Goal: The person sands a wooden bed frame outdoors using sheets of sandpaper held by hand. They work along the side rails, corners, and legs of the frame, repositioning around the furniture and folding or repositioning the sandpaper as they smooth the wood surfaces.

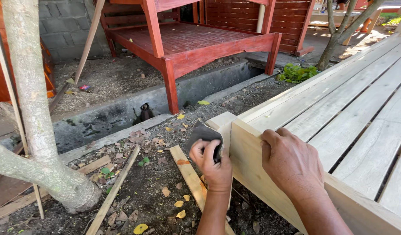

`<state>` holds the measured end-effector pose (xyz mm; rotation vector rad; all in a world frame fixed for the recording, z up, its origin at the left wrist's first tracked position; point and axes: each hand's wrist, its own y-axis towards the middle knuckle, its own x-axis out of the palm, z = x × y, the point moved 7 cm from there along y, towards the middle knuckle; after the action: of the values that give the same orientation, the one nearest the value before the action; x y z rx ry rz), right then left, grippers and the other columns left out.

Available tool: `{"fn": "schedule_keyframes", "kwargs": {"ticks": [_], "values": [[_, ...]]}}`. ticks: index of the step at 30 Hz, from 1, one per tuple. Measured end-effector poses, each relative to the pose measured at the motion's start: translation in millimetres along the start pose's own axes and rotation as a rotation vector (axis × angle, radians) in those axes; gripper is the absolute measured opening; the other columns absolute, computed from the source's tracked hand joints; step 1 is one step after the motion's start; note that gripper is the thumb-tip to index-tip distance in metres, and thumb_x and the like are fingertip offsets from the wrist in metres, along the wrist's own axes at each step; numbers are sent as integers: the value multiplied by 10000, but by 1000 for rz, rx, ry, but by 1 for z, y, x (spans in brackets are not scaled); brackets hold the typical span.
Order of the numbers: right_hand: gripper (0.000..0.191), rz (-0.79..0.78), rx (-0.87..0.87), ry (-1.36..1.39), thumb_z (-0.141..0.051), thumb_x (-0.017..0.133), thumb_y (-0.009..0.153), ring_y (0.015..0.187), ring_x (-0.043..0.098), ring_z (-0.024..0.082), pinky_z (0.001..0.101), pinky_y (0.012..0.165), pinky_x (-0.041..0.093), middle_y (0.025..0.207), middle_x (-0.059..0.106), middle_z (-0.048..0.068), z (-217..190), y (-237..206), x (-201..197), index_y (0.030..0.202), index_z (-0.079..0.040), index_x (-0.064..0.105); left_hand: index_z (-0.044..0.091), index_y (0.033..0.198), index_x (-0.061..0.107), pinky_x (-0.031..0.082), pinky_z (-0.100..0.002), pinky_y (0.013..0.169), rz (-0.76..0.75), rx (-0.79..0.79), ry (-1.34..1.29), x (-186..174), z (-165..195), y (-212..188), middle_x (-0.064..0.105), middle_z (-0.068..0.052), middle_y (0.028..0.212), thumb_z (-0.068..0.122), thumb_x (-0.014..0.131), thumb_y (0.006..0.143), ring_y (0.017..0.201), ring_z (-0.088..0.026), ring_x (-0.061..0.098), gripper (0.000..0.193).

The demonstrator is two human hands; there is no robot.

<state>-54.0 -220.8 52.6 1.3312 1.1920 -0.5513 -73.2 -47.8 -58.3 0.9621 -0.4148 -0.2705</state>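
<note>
Sandpaper is pressed against the corner of a bare wooden frame.

In the head view, a dark sheet of sandpaper (203, 134) is held folded in the closed grip of the left hand (211, 161), touching the end of the pale frame board (252, 169). The right hand (291, 165) is laid over the top edge of that board, just beside the sandpaper, fingers curled on it. Past the grip lie a loose plank (189, 174) on the ground, a tree trunk (33, 109), and a red wooden bed frame (187, 41).
</note>
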Motion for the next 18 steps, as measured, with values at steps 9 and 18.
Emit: {"fn": "schedule_keyframes", "kwargs": {"ticks": [9,18], "values": [[216,-35,-6,-56,-291,509,991,902,719,275,452,750,586,930,685,74,-4,2,-2,1033,-145,663,13,1588,376,163,-601,1277,-353,11,117,41,-27,-32,222,-252,1707,106,516,1052,1598,-461,174,562],[241,-154,62,-84,-316,470,1040,886,738,237,412,760,607,944,686,63,-2,4,2,1049,-143,636,72,1544,433,98,-664,1238,-395,205,261,56,-8,-8,298,-236,1653,81,585,912,1545,-506,199,650]]}}
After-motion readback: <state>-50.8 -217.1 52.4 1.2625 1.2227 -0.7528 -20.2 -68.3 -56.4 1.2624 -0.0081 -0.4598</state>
